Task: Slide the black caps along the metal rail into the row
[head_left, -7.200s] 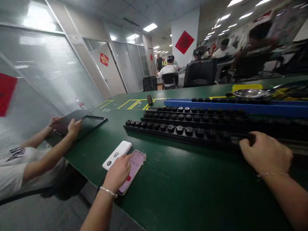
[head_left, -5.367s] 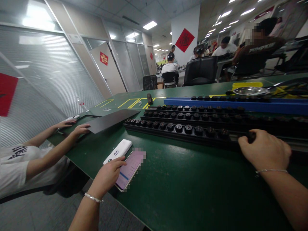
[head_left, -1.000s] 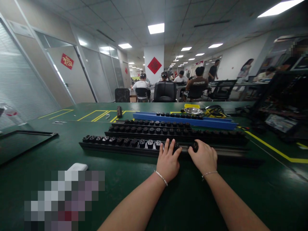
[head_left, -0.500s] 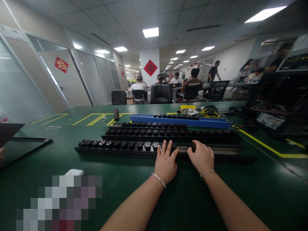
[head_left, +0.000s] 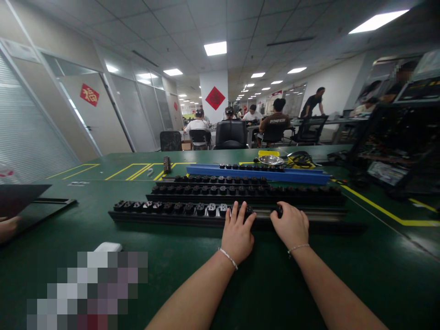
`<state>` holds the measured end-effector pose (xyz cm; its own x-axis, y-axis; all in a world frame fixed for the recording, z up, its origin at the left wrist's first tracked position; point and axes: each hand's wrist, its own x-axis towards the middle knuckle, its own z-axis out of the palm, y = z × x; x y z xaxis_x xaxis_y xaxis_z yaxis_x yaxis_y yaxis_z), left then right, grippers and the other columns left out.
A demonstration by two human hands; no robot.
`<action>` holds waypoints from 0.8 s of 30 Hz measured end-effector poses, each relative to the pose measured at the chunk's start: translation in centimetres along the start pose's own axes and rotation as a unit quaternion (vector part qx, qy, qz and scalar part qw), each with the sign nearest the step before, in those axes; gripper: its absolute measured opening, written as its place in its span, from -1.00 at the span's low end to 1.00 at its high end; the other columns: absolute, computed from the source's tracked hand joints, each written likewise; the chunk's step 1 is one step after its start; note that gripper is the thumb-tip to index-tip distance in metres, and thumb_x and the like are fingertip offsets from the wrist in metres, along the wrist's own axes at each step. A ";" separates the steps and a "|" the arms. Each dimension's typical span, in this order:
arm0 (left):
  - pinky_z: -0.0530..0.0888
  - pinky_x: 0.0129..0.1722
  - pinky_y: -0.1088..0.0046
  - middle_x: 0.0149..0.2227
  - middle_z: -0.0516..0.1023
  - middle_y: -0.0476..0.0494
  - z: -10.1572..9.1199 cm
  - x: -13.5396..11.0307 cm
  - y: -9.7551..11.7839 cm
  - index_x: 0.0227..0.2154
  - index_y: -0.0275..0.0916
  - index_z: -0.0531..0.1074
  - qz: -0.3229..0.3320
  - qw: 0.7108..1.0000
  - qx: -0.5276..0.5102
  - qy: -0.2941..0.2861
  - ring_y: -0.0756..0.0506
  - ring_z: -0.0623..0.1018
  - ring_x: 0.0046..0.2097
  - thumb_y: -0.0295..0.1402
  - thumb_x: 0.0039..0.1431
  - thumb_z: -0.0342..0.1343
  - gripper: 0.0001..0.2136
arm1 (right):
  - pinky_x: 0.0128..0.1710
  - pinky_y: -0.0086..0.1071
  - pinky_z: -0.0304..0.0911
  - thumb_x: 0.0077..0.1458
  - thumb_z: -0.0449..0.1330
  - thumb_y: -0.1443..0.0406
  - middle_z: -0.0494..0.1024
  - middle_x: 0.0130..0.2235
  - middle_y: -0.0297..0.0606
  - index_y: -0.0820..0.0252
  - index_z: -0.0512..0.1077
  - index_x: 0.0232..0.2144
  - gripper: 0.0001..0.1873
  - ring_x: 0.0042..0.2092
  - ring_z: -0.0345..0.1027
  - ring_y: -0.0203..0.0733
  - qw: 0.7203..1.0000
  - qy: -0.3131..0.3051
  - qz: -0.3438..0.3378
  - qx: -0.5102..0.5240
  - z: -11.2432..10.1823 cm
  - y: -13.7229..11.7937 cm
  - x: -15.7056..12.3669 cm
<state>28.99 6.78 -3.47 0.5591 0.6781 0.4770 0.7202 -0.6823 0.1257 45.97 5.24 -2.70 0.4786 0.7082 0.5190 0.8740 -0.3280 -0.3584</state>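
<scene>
Black rail (head_left: 192,222), long and straight, lies left to right on the green table (head_left: 154,250). Round black pieces (head_left: 178,208) with patterned tops fill its left part, side by side; some catch light. One lone piece (head_left: 279,211), mostly covered, sits apart, farther right.

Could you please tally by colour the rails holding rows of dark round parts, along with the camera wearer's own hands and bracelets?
Black rails: 3
Blue rail: 1
Hands: 2 (left hand, right hand)
Bracelets: 2
Total: 8
</scene>
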 end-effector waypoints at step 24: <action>-0.02 0.25 -0.01 0.32 -0.05 -0.09 0.3 -0.1 -0.1 0.12 -0.07 0.21 0.001 1.000 -0.013 0.006 -0.25 -0.19 0.33 -0.46 0.01 0.03 -0.46 | 0.06 -0.13 0.00 0.02 -0.06 0.28 0.48 -0.06 -0.09 0.25 0.32 -0.07 -0.58 -0.02 0.29 -0.04 1.000 0.008 0.018 0.003 -0.1 0.7 0.2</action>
<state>28.95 6.86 -3.79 0.5565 0.6731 0.4870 0.7075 -0.6913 0.1469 46.67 5.13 -2.74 0.5104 0.6860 0.5186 0.8561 -0.3481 -0.3821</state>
